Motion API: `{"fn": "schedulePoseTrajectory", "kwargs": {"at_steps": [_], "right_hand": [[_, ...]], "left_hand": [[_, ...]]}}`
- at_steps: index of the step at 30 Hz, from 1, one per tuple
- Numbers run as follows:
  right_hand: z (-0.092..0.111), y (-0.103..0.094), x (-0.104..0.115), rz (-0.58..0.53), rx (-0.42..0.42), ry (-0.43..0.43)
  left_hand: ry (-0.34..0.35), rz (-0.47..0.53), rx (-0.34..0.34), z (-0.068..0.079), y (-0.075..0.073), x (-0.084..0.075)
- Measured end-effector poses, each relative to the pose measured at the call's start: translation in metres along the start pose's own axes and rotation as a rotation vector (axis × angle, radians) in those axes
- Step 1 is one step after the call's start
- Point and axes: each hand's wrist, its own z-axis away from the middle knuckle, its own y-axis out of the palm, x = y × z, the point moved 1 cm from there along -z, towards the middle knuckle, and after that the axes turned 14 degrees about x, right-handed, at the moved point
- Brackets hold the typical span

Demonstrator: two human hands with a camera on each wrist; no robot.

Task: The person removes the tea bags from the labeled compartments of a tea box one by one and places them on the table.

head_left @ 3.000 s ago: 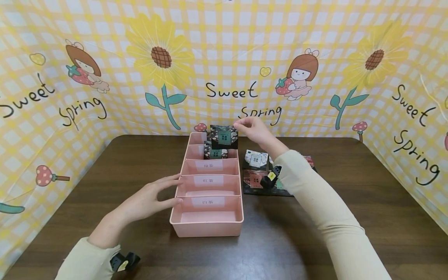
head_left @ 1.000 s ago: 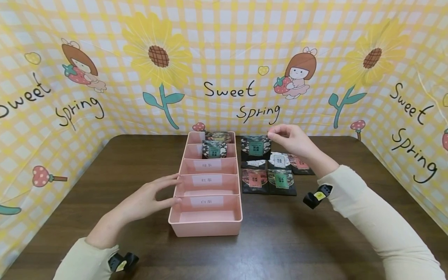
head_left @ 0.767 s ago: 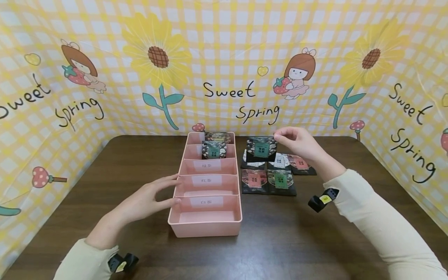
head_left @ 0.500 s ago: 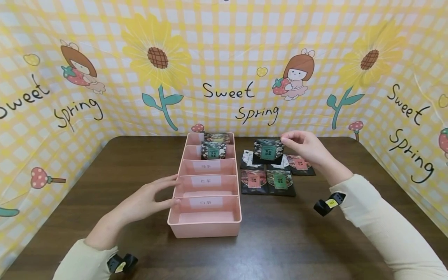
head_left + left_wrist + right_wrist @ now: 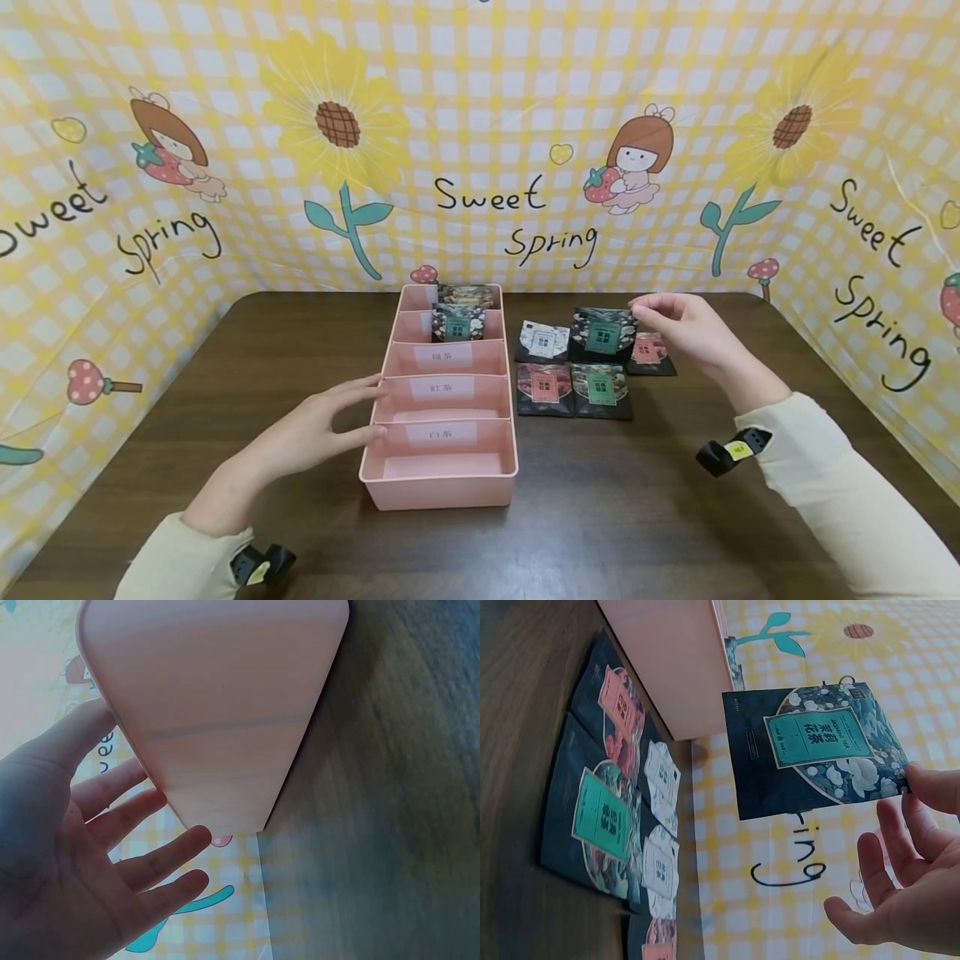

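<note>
Dark wood-grain table [image 5: 600,517], yellow-checked cloth [image 5: 450,108] with "Sweet Spring" lettering hung round back and sides. Pink divided box [image 5: 438,496] mid-table, sachets [image 5: 459,323] in two farthest compartments. Flat sachets [image 5: 602,392] lie right of box. Above them, right grip [image 5: 686,332] pinches jasmine tea sachet [image 5: 810,746] by top corner, hiding white sachet [image 5: 658,870] in head view. Left grip [image 5: 303,437] relaxed, touching box's left rim.

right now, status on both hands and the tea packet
Left hand touching pink box. Right hand pinching jasmine tea packet by a corner. Nearby clutter: other packets beside box.
</note>
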Motion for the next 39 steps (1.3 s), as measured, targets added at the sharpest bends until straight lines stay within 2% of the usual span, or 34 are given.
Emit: {"fn": "schedulePoseTrajectory", "kwargs": {"at_steps": [15,25,39], "right_hand": [[0.015,-0.012,-0.028,-0.029,0.031,0.022],[0.023,-0.018,-0.049,-0.008,0.048,0.049],[0.030,-0.029,-0.080,-0.076,0.157,0.100]], "left_hand": [[0.000,-0.004,0.002,0.000,-0.001,0.000],[0.009,-0.008,-0.007,-0.001,0.001,0.001],[-0.025,0.012,0.009,-0.001,0.001,0.003]]}}
